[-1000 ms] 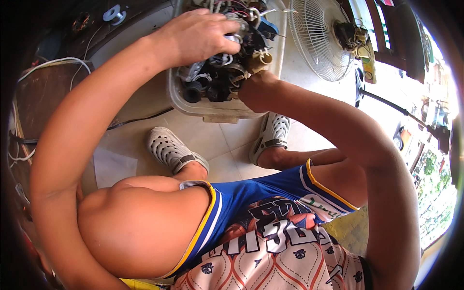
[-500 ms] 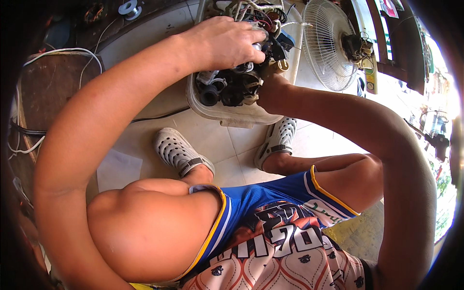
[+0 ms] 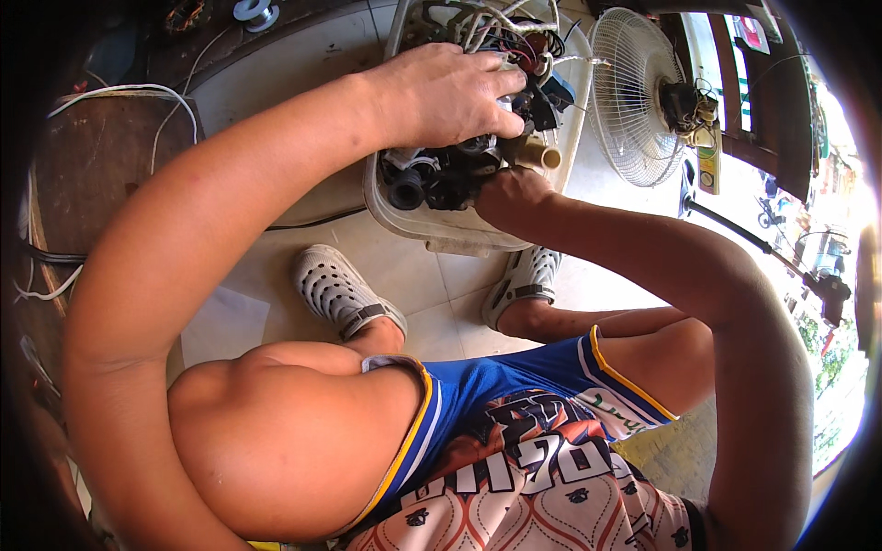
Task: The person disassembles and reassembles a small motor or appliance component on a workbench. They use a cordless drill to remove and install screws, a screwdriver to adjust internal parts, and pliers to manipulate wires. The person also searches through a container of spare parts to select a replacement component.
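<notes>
A clear plastic bin (image 3: pixel 542 230) at the top middle is filled with a jumble of black and beige parts and loose wires. Over the heap bends my left hand (image 3: pixel 450 96), its fingers curled down onto dark parts; what they grip is hidden. My right hand (image 3: pixel 514 195) reaches in from the right, closed low among the parts, with its fingertips out of sight. Between the hands a beige tube-shaped part (image 3: pixel 542 156) points to the right. A round black part (image 3: pixel 406 190) lies at the bin's near left, and white cords (image 3: pixel 487 28) tangle at its far end.
A white wire-caged fan (image 3: pixel 634 96) stands right of the bin. At left is a brown wooden surface (image 3: pixel 101 184) with a white cable. A metal spool (image 3: pixel 254 13) sits at the back. My feet in grey clogs (image 3: pixel 340 289) are on the tiled floor near the bin.
The bin and fan appear slightly lower and farther right in view. My left hand stays over the heap. My right hand has drawn slightly nearer, and more of the beige tube-shaped part shows.
</notes>
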Available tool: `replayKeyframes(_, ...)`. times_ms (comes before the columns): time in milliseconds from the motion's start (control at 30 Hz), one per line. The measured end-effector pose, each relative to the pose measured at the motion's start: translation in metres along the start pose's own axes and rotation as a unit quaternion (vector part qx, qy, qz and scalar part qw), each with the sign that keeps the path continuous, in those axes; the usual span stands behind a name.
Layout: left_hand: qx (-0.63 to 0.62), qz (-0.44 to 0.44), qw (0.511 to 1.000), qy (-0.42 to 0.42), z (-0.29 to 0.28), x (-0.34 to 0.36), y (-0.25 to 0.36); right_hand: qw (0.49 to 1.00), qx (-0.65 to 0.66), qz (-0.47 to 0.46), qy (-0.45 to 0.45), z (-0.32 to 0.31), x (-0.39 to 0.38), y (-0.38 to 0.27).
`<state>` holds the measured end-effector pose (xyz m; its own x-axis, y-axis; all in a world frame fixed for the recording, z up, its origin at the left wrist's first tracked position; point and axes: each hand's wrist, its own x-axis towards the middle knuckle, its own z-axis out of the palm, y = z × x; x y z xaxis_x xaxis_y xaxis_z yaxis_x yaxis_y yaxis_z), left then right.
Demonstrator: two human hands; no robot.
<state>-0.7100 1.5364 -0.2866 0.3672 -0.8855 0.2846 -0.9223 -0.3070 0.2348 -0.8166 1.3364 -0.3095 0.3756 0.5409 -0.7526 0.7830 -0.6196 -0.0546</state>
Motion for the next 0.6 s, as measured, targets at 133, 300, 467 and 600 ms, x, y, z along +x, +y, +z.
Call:
replayKeyframes(133,-0.013,-0.007,1.0,-0.019,0.003,-0.002,-0.001,0.995,0.086,0.033,0.022,-0.022,-0.018,0.003)
replayKeyframes(300,-0.071,-0.046,0.994,-0.067,-0.014,0.0,0.006,0.944,0.291,0.107,0.112,-0.07,-0.098,0.02)
replayKeyframes(467,-0.224,-0.111,0.968,-0.029,-0.048,0.016,0.013,0.735,0.603,0.141,0.275,-0.08,-0.147,0.037)
replayKeyframes(600,-0.441,-0.201,0.872,0.07,-0.071,0.044,0.02,0.633,0.694,0.119,0.321,-0.074,-0.151,0.039)
